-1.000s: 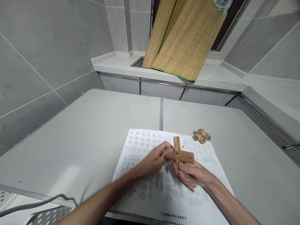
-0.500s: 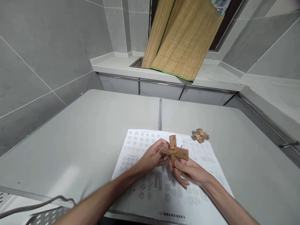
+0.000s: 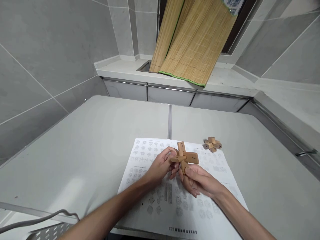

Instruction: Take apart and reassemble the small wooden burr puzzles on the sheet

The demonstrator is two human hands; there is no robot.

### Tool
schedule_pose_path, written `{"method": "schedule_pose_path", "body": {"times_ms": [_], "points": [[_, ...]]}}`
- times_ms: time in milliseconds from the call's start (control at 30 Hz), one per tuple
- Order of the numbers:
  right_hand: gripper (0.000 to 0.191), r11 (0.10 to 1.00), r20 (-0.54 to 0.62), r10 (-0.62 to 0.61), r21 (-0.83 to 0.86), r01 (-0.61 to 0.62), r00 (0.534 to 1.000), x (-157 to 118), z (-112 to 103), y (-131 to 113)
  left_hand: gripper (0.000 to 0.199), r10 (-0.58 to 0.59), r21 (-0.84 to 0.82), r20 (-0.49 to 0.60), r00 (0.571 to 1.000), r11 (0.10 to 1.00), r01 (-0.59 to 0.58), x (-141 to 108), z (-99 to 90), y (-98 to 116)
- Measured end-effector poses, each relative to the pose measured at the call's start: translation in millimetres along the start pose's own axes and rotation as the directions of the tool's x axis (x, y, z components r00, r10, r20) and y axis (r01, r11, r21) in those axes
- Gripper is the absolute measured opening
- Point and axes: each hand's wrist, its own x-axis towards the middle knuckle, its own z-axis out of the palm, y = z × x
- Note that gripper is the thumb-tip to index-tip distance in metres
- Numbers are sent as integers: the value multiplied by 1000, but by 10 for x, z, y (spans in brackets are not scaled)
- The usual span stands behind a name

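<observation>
Between my two hands, above the printed sheet (image 3: 140, 200), is a wooden interlocking puzzle (image 3: 191, 157) made of crossed flat bars with small dark marks on them. My left hand (image 3: 163, 163) pinches its left side with thumb and fingers. My right hand (image 3: 200, 180) grips the lower bar, thumb in front and fingers curled behind. One bar points up, another to the right, and one towards the left. The fingers hide part of the joint's underside. Beyond the right hand, a second, smaller wooden puzzle (image 3: 212, 144) rests at the sheet's upper right edge.
The sheet with rows of small diagrams lies on a pale folding table (image 3: 100, 133) with a centre seam. A bamboo mat (image 3: 192, 43) hangs over the ledge (image 3: 120, 70) behind. At the lower left, a grey cable (image 3: 45, 218) runs past a perforated white object (image 3: 52, 231).
The puzzle has turned slightly and shifted a little up and left in view. My right fingers have curled in closer beneath it. Both hands keep their hold.
</observation>
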Motion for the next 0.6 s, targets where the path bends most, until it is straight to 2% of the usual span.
{"method": "schedule_pose_path", "body": {"times_ms": [100, 200, 367, 600], "points": [[39, 999, -78, -9, 33, 12, 997, -12, -23, -27, 38, -26, -42, -15, 1000, 999, 25, 11, -1, 8], [36, 995, -189, -51, 69, 65, 981, -31, -62, -60, 43, -75, -68, -97, 993, 995, 68, 20, -6, 10], [33, 977, -392, -105, 131, 169, 914, -28, -135, -159, 44, -119, -124, -243, 963, 988, 91, 31, -46, 23], [31, 945, -541, -96, 214, 247, 835, 4, -322, -196, 31, -147, -138, -256, 955, 984, 115, 23, -68, 76]]}}
